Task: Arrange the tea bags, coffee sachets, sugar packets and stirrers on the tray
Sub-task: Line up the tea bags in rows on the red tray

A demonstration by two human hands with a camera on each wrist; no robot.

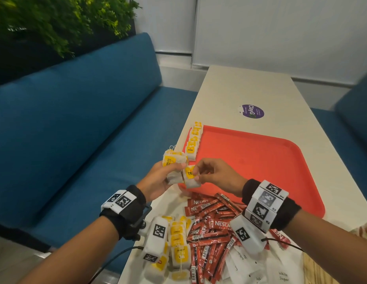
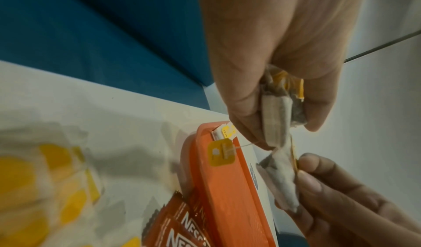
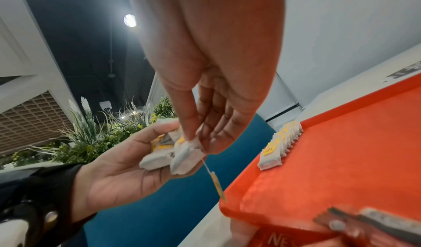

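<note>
head view: a long pale bench (image 1: pixel 248 87) runs away toward white walls and blinds, with a blue sofa (image 1: pixel 80 124) along its left side and a leafy plant (image 1: pixel 55 19) behind that. a purple sticker (image 1: pixel 252 111) lies on the bench past the red tray (image 1: pixel 270 160). a row of tea bags (image 1: pixel 194 141) lines the tray's left edge. near the bench's front edge lie loose tea bags (image 1: pixel 177 240), a heap of red coffee sachets (image 1: pixel 213 224) touching the tray's near rim, and white sugar packets (image 1: pixel 281 271); the wrist cameras cover part of these piles. the left hand (image 1: pixel 158 181) grasps a bundle of tea bags (image 1: pixel 174 160) over the tray's near left corner; the right hand (image 1: pixel 215 173) pinches one tea bag (image 1: pixel 189 177) just beside the bundle.

left wrist view: the left hand (image 2: pixel 262 70) clutches the bundle (image 2: pixel 278 106) above the tray's rim (image 2: pixel 227 187), and the right hand's fingers (image 2: pixel 318 178) pinch the single bag (image 2: pixel 282 178). a yellow tag (image 2: pixel 222 156) hangs on a thread in front of the tray. the loose bags at left are blurred.

right wrist view: the right hand (image 3: pixel 216 106) pinches the bag (image 3: pixel 188 155) against the left hand's (image 3: pixel 127 166) bundle (image 3: pixel 159 153), with the tag (image 3: pixel 217 182) dangling beside the tray (image 3: pixel 341 151). the row (image 3: pixel 281 146) sits along the tray's far edge. plants (image 3: pixel 91 139), a dark ceiling and a lamp (image 3: pixel 129 20) show behind.
</note>
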